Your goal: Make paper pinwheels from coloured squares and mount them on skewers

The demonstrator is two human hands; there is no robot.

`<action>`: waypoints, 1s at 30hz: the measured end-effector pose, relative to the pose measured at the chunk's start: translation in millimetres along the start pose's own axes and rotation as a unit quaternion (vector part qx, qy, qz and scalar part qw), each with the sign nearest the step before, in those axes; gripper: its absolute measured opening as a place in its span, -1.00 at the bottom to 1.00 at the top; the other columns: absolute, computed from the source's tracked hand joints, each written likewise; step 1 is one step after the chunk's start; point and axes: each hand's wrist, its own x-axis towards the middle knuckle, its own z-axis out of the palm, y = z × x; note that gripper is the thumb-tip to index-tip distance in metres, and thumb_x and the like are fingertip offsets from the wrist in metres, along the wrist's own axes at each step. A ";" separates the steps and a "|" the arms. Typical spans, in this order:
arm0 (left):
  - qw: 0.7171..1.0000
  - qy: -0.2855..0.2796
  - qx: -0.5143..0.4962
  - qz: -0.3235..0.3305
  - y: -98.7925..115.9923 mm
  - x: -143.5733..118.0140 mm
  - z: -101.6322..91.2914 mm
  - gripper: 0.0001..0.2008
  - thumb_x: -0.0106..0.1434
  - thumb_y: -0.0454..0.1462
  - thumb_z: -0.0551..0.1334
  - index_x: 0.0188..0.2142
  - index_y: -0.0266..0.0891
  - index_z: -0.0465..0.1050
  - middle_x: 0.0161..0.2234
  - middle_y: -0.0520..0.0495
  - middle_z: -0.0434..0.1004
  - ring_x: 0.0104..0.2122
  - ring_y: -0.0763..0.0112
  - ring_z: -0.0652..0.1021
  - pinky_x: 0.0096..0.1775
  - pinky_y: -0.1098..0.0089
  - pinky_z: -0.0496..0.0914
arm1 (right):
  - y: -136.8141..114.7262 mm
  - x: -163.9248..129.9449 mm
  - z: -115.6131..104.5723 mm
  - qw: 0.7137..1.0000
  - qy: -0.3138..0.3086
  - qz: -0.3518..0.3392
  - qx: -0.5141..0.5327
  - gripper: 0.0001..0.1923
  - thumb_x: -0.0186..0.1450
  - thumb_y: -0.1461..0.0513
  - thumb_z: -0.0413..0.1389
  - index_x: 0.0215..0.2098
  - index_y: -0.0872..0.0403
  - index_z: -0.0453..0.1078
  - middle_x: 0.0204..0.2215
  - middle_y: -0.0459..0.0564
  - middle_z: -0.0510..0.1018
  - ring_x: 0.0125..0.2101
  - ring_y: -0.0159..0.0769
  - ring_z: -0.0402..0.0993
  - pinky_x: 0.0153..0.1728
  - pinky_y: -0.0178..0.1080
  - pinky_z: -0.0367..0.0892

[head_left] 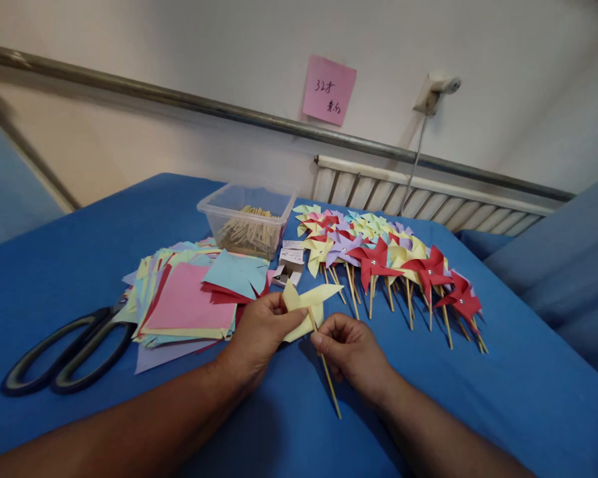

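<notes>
A pale yellow paper pinwheel (311, 302) is pinched in my left hand (259, 332), its thumb pressed close to the top of a thin wooden stick (330, 386). The stick lies across the pinwheel's back and slants down toward me. My right hand (351, 352) is closed, thumb and forefinger gripping the stick just below the paper. Whatever joins stick and paper is hidden by my fingers. Small open cardboard boxes (289, 265) stand just beyond my left hand. To its left is a stack of coloured paper squares (189, 299), with cut pieces on top.
Black-handled scissors (74, 348) lie at the left, their blades partly under the paper. Behind the stack stands a clear plastic tub (214, 206) of wooden sticks. Many finished pinwheels (373, 259) lie in rows at the right on the blue tablecloth (144, 199). A radiator (369, 189) runs along the wall.
</notes>
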 end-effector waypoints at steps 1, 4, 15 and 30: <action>1.000 0.001 -0.001 0.001 0.4 0.0 -0.1 -0.68 -0.16 -0.21 0.43 -0.39 -0.32 0.50 -0.46 -0.07 0.59 -0.49 0.35 0.53 -0.45 0.40 0.36 | 0.5 0.2 0.5 1.000 0.004 -0.002 0.001 -0.53 -0.05 -0.07 0.30 -0.58 0.07 0.22 -0.82 -0.30 0.24 -0.83 -0.58 0.04 -0.82 -0.46 -0.02; 1.000 0.002 -0.007 -0.001 1.1 -0.2 -0.2 -0.68 -0.17 -0.21 0.43 -0.39 -0.31 0.50 -0.46 -0.07 0.60 -0.47 0.33 0.54 -0.42 0.39 0.38 | 1.4 0.4 1.4 1.000 0.016 -0.008 0.009 -0.53 -0.06 -0.05 0.32 -0.58 0.07 0.21 -0.82 -0.31 0.22 -0.82 -0.59 0.02 -0.81 -0.46 -0.06; 1.000 0.014 -0.002 0.013 3.9 -1.9 -0.7 -0.69 -0.20 -0.21 0.44 -0.43 -0.30 0.51 -0.54 -0.02 0.57 -0.50 0.31 0.55 -0.45 0.39 0.37 | 0.7 0.3 -0.7 1.000 -0.010 -0.007 -0.002 -0.56 -0.02 -0.02 0.31 -0.58 0.06 0.20 -0.81 -0.32 0.21 -0.79 -0.59 -0.01 -0.75 -0.43 -0.12; 1.000 0.008 0.000 0.015 3.4 -2.0 -2.1 -0.69 -0.18 -0.20 0.43 -0.44 -0.29 0.49 -0.56 0.00 0.54 -0.46 0.26 0.56 -0.42 0.36 0.38 | 9.4 1.3 1.0 0.999 0.026 -0.041 -0.007 -0.66 -0.01 0.10 0.31 -0.57 0.08 0.24 -0.72 -0.28 0.20 -0.67 -0.55 0.00 -0.65 -0.42 -0.05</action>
